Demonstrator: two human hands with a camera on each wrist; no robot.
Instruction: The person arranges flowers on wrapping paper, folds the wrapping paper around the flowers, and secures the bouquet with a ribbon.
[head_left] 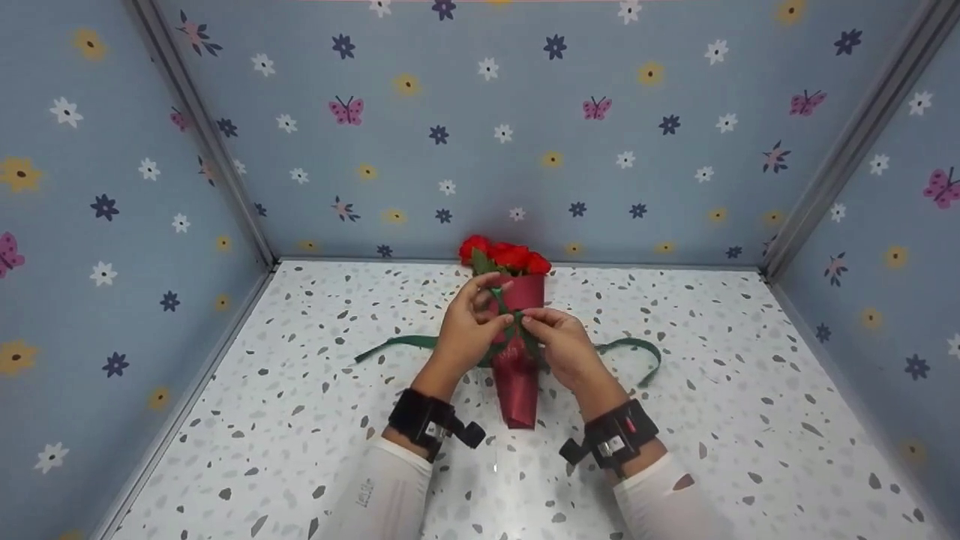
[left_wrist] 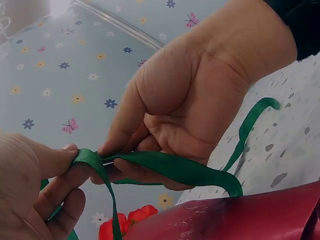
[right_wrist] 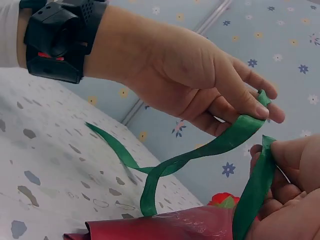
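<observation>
A bouquet of red roses [head_left: 513,256] in a dark red wrapper [head_left: 517,390] lies on the speckled tabletop, blooms toward the back wall. A green ribbon [left_wrist: 170,167] rises in folds from the wrapper. My left hand [head_left: 472,322] pinches one fold between thumb and fingers above the wrapper. Close beside it, fingertips nearly meeting, my right hand [head_left: 566,345] pinches another fold. In the right wrist view the left hand [right_wrist: 200,80] is at the upper left, the right hand [right_wrist: 290,185] at the lower right. Both hands partly hide the ribbon's crossing in the head view.
One ribbon tail [head_left: 401,343] trails over the tabletop [head_left: 300,435] on the left, another tail [head_left: 637,345] curls on the right. Blue flowered panels [head_left: 495,97] enclose the back and both sides, with grey strips [head_left: 847,142] at the corners.
</observation>
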